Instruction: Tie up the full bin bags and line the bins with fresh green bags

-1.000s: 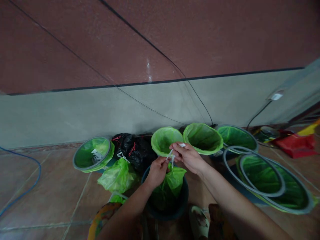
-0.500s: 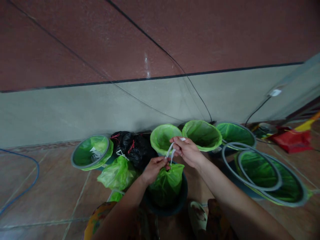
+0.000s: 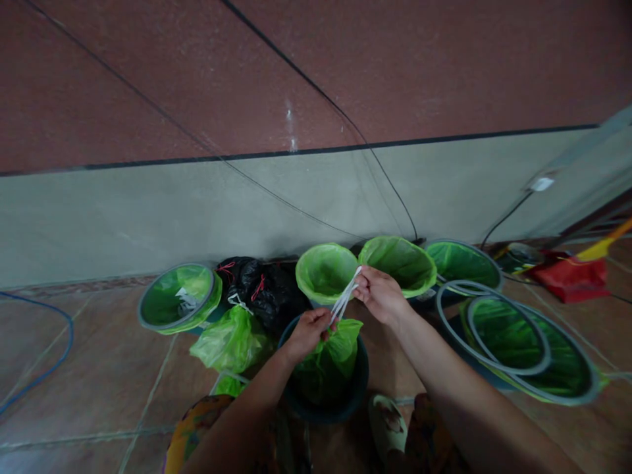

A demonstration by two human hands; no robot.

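A green plastic bag (image 3: 326, 362) sits gathered inside a dark round bin (image 3: 359, 385) on the floor in front of me. My left hand (image 3: 309, 331) pinches the bag's neck closed at its top. My right hand (image 3: 381, 295) holds the ends of the white drawstrings (image 3: 345, 297) and pulls them taut, up and to the right of the bag's neck.
Several bins lined with green bags (image 3: 326, 271) (image 3: 399, 262) (image 3: 178, 304) stand along the wall, more with grey rims (image 3: 513, 329) at the right. A tied green bag (image 3: 230, 341) and black bags (image 3: 259, 289) lie at the left. Cables hang on the wall; a red dustpan (image 3: 567, 276) lies far right.
My right hand has drawn the white strings up and to the right until taut. My left hand stays at the bag's neck, which is cinched tighter.
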